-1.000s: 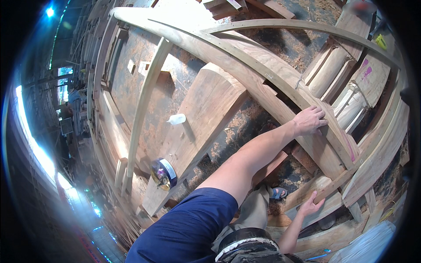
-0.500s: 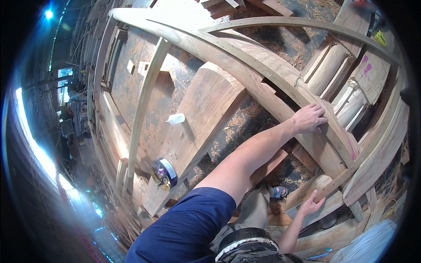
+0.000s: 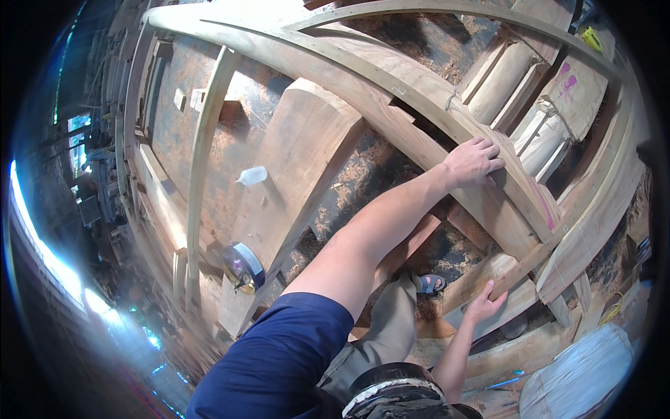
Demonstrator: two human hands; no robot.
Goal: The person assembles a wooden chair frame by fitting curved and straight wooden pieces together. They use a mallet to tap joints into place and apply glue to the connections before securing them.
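A long pale wooden beam (image 3: 391, 115) runs diagonally across the middle, with a dark gap (image 3: 422, 126) along it. My left hand (image 3: 474, 162) rests over the near end of this beam, its fingers curled around the edge. Lower down, my right hand (image 3: 483, 309) holds a wooden crosspiece (image 3: 513, 276) that meets the beam's end. The thumb lies along its side, and the other fingers are partly hidden. A broad tapered plank (image 3: 300, 133) lies left of my left arm. On it are a white squeeze bottle (image 3: 252, 175) and a round reel-like thing (image 3: 243, 267) with a dark rim.
Curved wooden strips (image 3: 207, 140) stand around the frame. Several rough timber pieces (image 3: 501, 84) lie at the upper right, near a yellow object (image 3: 592, 38). Wood shavings (image 3: 433, 59) cover the dark floor. A sandalled foot (image 3: 431, 283) is below my left forearm. A pale wrapped bundle (image 3: 579, 373) sits lower right.
The whole view has shifted, so the scene sits further left and higher in the picture. Both hands stay at about the same places on the wood.
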